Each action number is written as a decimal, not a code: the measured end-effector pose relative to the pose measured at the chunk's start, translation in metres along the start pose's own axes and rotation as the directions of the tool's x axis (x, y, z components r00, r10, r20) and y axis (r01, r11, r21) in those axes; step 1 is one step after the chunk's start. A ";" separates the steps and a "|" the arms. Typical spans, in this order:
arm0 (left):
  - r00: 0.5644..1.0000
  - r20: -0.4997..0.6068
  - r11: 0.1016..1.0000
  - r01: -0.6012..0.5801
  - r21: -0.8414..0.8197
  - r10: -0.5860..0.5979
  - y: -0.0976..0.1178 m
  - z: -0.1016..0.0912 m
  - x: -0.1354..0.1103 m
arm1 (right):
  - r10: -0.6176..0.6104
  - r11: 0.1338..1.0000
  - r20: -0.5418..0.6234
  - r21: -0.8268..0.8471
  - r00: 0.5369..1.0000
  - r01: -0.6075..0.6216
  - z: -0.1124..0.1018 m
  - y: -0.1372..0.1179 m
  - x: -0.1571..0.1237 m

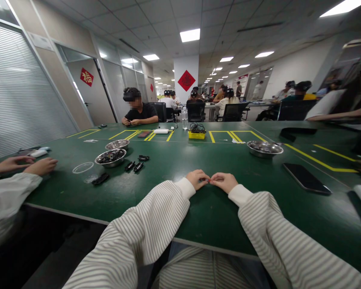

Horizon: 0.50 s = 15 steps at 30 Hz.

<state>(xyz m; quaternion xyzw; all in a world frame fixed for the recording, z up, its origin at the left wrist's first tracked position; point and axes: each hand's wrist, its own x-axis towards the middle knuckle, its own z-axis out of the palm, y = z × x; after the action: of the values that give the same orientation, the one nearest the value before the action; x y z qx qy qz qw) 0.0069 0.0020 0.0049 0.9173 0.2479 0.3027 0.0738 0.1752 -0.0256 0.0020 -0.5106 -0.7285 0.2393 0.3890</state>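
My left hand (197, 179) and my right hand (224, 181) rest together on the green table (216, 208), both in striped sleeves. The fingertips of both hands meet and pinch a tiny reddish part (209, 181) too small to name. Both hands are closed around it. To my left lie a few black clips (134, 165) and a steel bowl (110, 157) filled with more dark parts.
A second steel bowl (264, 148) sits ahead on the right, a black phone (306, 178) lies nearer right. A clear lid (83, 167) and a neighbour's hands (27, 165) are at left. A yellow box (196, 135) and water bottle (184, 119) stand mid-table; several people sit beyond.
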 end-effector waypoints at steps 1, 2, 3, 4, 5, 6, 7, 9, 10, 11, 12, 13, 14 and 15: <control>1.000 -0.004 1.000 0.008 0.014 -0.008 -0.003 0.001 0.000 | -0.008 0.999 0.000 -0.038 1.000 0.008 -0.001 -0.001 0.000; 1.000 -0.011 0.999 0.028 0.031 -0.028 -0.008 0.001 0.001 | -0.016 0.996 0.003 -0.082 1.000 0.016 -0.002 -0.002 0.000; 0.998 -0.024 0.997 0.063 0.052 -0.062 -0.015 0.000 0.001 | -0.023 0.991 0.007 -0.129 1.000 0.024 -0.003 -0.003 0.000; 0.993 -0.043 0.990 0.114 0.077 -0.111 -0.024 -0.003 0.002 | -0.028 0.984 0.013 -0.173 1.000 0.030 -0.004 -0.004 -0.001; 0.982 -0.071 0.978 0.181 0.107 -0.174 -0.035 -0.006 0.001 | -0.032 0.977 0.017 -0.212 0.999 0.035 -0.005 -0.005 -0.001; 0.964 -0.103 0.956 0.258 0.138 -0.246 -0.047 -0.012 0.001 | -0.036 0.969 0.019 -0.244 0.999 0.040 -0.006 -0.006 -0.001; 0.937 -0.140 0.924 0.342 0.170 -0.321 -0.060 -0.018 -0.001 | -0.041 0.962 0.019 -0.270 0.999 0.045 -0.007 -0.006 -0.002; 0.856 -0.222 0.831 0.511 0.221 -0.467 -0.087 -0.033 -0.006 | -0.052 0.951 0.016 -0.305 0.999 0.054 -0.008 -0.007 -0.002; 0.805 -0.266 0.775 0.587 0.233 -0.530 -0.098 -0.040 -0.008 | -0.055 0.947 0.017 -0.316 0.998 0.058 -0.008 -0.007 -0.003; 0.758 -0.303 0.723 0.647 0.241 -0.578 -0.109 -0.046 -0.011 | -0.057 0.944 0.019 -0.324 0.998 0.060 -0.008 -0.008 -0.003; 0.718 -0.331 0.679 0.692 0.245 -0.613 -0.117 -0.051 -0.013 | -0.055 0.942 0.023 -0.331 0.998 0.060 -0.008 -0.009 -0.003; 0.688 -0.349 0.644 0.723 0.250 -0.636 -0.123 -0.055 -0.014 | -0.053 0.940 0.025 -0.336 0.998 0.059 -0.008 -0.010 -0.003; 0.667 -0.355 0.618 0.743 0.257 -0.654 -0.128 -0.057 -0.014 | -0.050 0.938 0.026 -0.341 0.998 0.056 -0.008 -0.011 -0.003; 0.653 -0.349 0.596 0.757 0.269 -0.672 -0.131 -0.057 -0.014 | -0.047 0.937 0.029 -0.345 0.998 0.055 -0.008 -0.012 -0.003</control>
<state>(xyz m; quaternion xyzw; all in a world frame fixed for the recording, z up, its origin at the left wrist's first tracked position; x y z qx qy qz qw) -0.0906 0.1076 0.0062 0.6962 0.6578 0.2866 -0.0221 0.1754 -0.0334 0.0146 -0.5494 -0.7761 0.1030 0.2919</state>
